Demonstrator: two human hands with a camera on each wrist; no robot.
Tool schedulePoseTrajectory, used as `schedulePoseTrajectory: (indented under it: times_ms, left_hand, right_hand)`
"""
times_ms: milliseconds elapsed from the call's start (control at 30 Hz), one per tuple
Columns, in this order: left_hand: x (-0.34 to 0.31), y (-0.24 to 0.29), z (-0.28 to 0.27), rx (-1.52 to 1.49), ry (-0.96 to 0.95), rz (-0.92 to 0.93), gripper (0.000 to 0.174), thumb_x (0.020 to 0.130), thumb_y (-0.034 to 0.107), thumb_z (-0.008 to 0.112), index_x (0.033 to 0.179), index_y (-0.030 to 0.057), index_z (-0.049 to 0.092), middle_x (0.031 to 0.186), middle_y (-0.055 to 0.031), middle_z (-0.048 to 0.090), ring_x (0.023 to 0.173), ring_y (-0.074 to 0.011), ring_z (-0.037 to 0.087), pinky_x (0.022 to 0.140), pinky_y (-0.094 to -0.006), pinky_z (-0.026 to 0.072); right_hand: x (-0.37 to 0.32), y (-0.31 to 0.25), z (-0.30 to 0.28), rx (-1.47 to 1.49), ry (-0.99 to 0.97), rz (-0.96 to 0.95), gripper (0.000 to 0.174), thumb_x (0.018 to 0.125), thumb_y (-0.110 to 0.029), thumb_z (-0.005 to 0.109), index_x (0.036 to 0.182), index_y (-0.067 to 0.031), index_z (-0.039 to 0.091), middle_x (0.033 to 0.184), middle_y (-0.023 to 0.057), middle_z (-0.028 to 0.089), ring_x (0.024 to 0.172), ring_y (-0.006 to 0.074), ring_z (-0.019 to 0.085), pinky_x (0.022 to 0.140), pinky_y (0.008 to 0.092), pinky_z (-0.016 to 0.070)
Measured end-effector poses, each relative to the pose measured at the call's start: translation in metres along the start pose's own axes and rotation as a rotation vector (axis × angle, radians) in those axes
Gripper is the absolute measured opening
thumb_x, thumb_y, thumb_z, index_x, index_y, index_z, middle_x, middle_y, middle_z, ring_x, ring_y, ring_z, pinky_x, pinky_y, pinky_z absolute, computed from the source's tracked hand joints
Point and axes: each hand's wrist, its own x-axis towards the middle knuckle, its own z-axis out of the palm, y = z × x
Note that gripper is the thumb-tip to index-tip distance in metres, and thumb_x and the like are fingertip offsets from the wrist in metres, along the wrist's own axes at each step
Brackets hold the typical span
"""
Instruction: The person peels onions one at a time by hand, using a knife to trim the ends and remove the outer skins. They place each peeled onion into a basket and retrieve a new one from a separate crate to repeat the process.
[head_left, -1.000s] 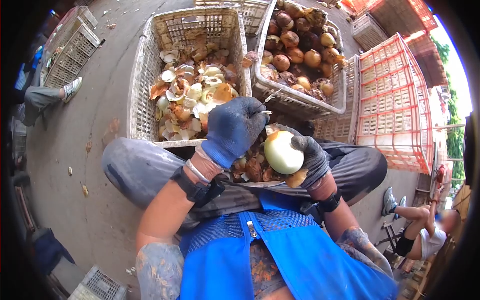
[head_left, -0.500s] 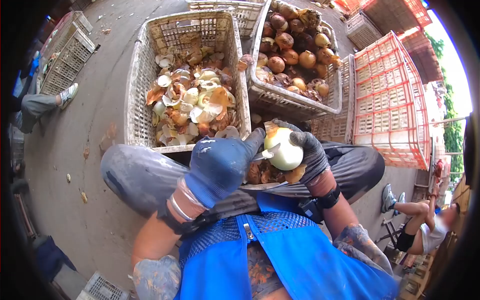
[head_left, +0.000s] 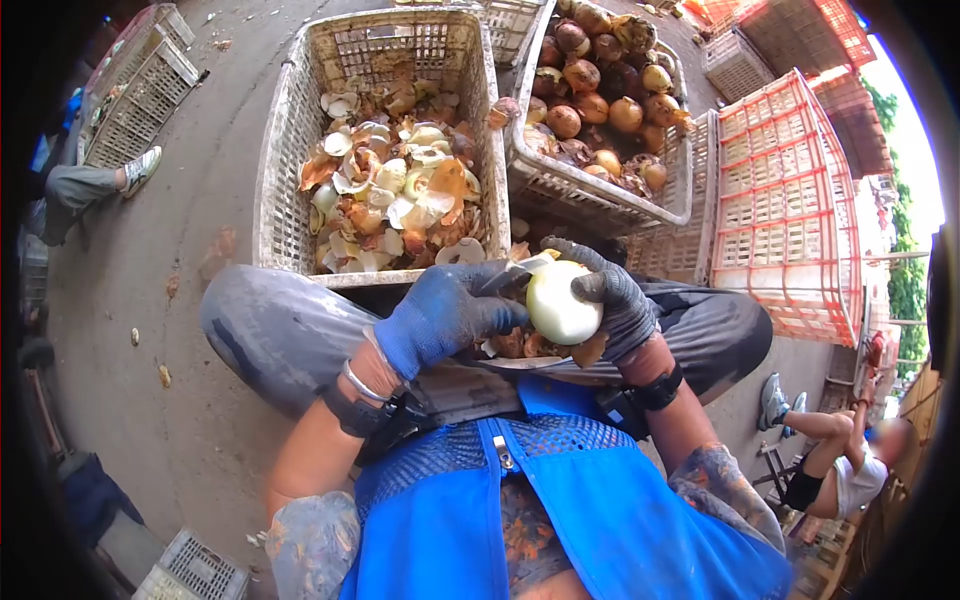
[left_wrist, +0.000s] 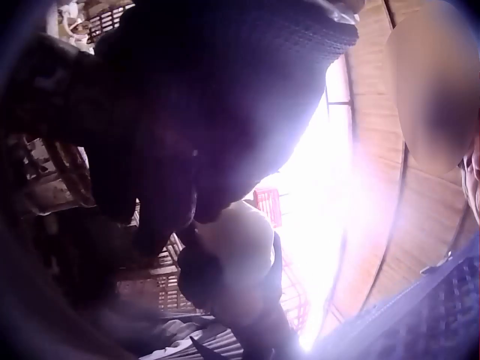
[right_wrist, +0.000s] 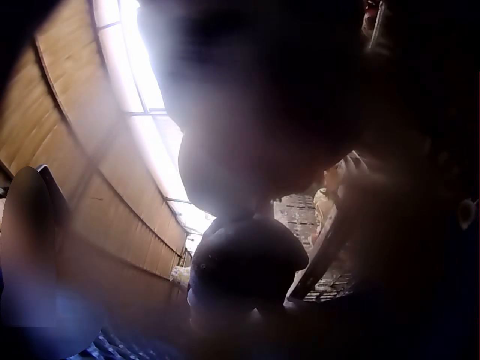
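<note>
My left hand (head_left: 445, 312), in a blue and dark glove, grips a small knife (head_left: 518, 270), its pale blade at the onion's upper left side. A pale peeled onion (head_left: 563, 305) sits in my right hand (head_left: 622, 305), gloved in grey, with the thumb across its side. Brown skin (head_left: 590, 349) hangs under the onion. In the left wrist view my left hand (left_wrist: 217, 97) is a dark shape above the onion (left_wrist: 241, 238). The right wrist view is too dark to tell details. Loose skins (head_left: 510, 343) lie beneath both hands.
A crate of peelings (head_left: 272, 200) stands ahead on the left, a crate of unpeeled onions (head_left: 682, 180) ahead on the right. Beside it are crates with red netting (head_left: 785, 190). Another person (head_left: 850, 470) sits at the far right; a leg (head_left: 90, 188) shows at left.
My left hand moved to the onion, its knife blade going from the front side up to the top. Brown skin at the onion's top has come away. The right hand keeps its hold.
</note>
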Motion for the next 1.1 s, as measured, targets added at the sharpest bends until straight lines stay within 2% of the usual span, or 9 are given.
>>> schedulePoseTrajectory:
  times_ms: [100,267,333,433,567,700,800,933,1100]
  left_hand:
    - [0.005,0.002,0.004,0.185,0.104,0.212,0.038,0.092,0.021,0.076,0.126,0.0038,0.072,0.093,-0.0059,0.074,0.074,-0.0090,0.063,0.070,-0.0269,0.0547]
    - [0.017,-0.015,0.011,0.171,0.173,0.204,0.029,0.093,0.020,0.074,0.116,0.0014,0.075,0.092,-0.0059,0.073,0.077,-0.0090,0.063,0.072,-0.0273,0.0545]
    - [0.015,-0.007,0.011,0.196,0.243,0.092,0.024,0.094,0.018,0.072,0.110,-0.0002,0.075,0.094,-0.0069,0.073,0.078,-0.0084,0.062,0.072,-0.0274,0.0542]
    - [0.008,-0.004,0.016,0.011,0.323,0.081,0.020,0.094,0.016,0.071,0.104,-0.0008,0.075,0.091,-0.0090,0.073,0.078,-0.0107,0.064,0.073,-0.0285,0.0540]
    - [0.022,-0.015,0.022,0.440,0.357,0.389,0.014,0.092,0.015,0.071,0.093,0.0013,0.075,0.075,-0.0113,0.070,0.067,-0.0192,0.068,0.065,-0.0334,0.0544]
    - [0.028,0.000,0.013,0.485,0.453,0.371,0.014,0.089,0.016,0.074,0.084,0.0031,0.071,0.070,-0.0138,0.068,0.066,-0.0234,0.068,0.066,-0.0369,0.0544]
    - [0.034,0.007,-0.002,0.686,0.530,0.476,0.015,0.088,0.017,0.075,0.084,0.0033,0.071,0.074,-0.0155,0.070,0.068,-0.0295,0.069,0.065,-0.0388,0.0544]
    - [0.048,-0.004,-0.025,0.856,0.670,0.497,0.019,0.089,0.018,0.071,0.105,0.0105,0.076,0.083,-0.0162,0.073,0.074,-0.0341,0.073,0.067,-0.0422,0.0580]
    - [0.009,0.018,-0.001,0.809,0.409,0.536,0.045,0.084,0.001,0.070,0.128,0.0066,0.070,0.102,-0.0214,0.074,0.080,-0.0323,0.075,0.071,-0.0374,0.0597]
  right_hand:
    - [0.001,0.002,0.002,-0.021,-0.010,0.021,0.071,0.078,-0.029,0.071,0.141,0.0018,0.057,0.124,0.0143,0.068,0.109,0.0237,0.067,0.099,0.0355,0.0529]
    - [0.007,-0.006,0.006,-0.200,-0.120,0.070,0.080,0.074,-0.032,0.078,0.142,0.0023,0.055,0.133,0.0157,0.063,0.118,0.0252,0.064,0.104,0.0342,0.0498]
    - [0.002,-0.014,0.015,-0.136,-0.126,0.049,0.080,0.077,-0.032,0.080,0.144,0.0000,0.052,0.135,0.0173,0.062,0.120,0.0283,0.064,0.105,0.0402,0.0513]
    - [-0.007,-0.006,0.007,0.385,-0.036,0.057,0.073,0.084,-0.027,0.080,0.146,-0.0063,0.048,0.139,0.0173,0.059,0.123,0.0360,0.062,0.101,0.0575,0.0543]
    - [-0.003,0.025,-0.013,0.420,0.033,0.124,0.064,0.084,-0.022,0.078,0.141,-0.0049,0.053,0.138,0.0164,0.060,0.124,0.0356,0.062,0.101,0.0545,0.0554]
    - [-0.005,0.016,-0.007,0.407,0.065,0.029,0.058,0.083,-0.017,0.074,0.136,-0.0015,0.054,0.126,0.0178,0.065,0.114,0.0332,0.067,0.096,0.0482,0.0590]
    - [-0.007,0.004,0.001,0.284,0.033,-0.054,0.069,0.081,-0.017,0.073,0.143,-0.0008,0.050,0.129,0.0191,0.064,0.116,0.0340,0.067,0.097,0.0482,0.0586]
    - [-0.006,-0.004,-0.001,0.014,0.090,-0.168,0.080,0.072,-0.023,0.077,0.145,0.0008,0.052,0.131,0.0161,0.063,0.116,0.0272,0.065,0.102,0.0399,0.0550]
    - [-0.005,-0.023,0.006,-0.196,0.215,-0.289,0.078,0.072,-0.023,0.078,0.142,0.0016,0.055,0.130,0.0138,0.064,0.117,0.0249,0.064,0.101,0.0381,0.0548]
